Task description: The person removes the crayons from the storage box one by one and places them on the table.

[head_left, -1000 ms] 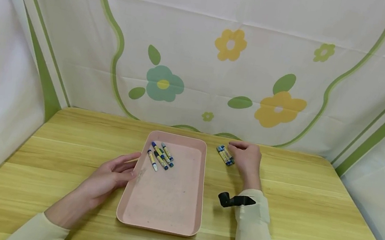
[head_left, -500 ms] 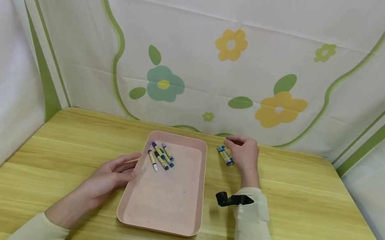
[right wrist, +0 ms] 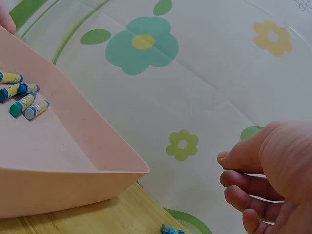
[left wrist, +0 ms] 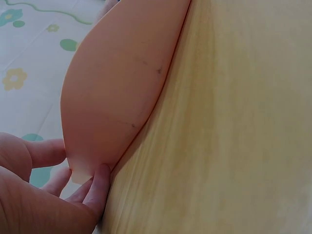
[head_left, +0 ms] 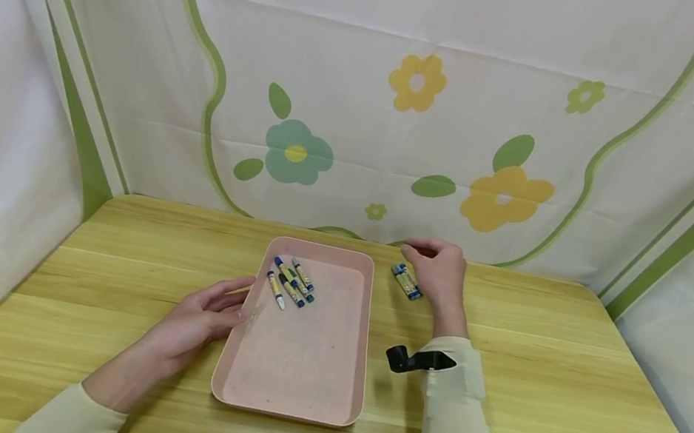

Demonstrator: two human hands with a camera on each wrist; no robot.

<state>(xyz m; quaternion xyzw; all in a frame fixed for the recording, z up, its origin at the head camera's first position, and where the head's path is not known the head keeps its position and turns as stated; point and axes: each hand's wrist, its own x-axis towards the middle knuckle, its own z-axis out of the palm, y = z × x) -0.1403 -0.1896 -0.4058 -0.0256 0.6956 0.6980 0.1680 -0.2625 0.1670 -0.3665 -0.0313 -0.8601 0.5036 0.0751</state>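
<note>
Several crayons (head_left: 292,290) with yellow wrappers and blue bands lie in a loose heap in the far left part of the pink tray (head_left: 296,374). My left hand (head_left: 197,321) is at the tray's left side, its fingertips touching the outer wall, as the left wrist view shows too. Beyond the tray's right side, a small row of crayons (head_left: 406,282) lies on the table. My right hand (head_left: 441,279) hovers just right of and beyond this row, fingers loosely bent and nothing between them. In the right wrist view only the ends of those crayons (right wrist: 171,229) show.
The tray stands on a wooden table (head_left: 536,394). White cloth (head_left: 353,83) printed with flowers hangs behind the table's far edge, and more white cloth encloses both sides. A black wrist camera (head_left: 413,361) sticks out from my right sleeve.
My right hand has drifted left and a little farther away, above the crayon row. The left hand, the tray and the crayons have kept their places.
</note>
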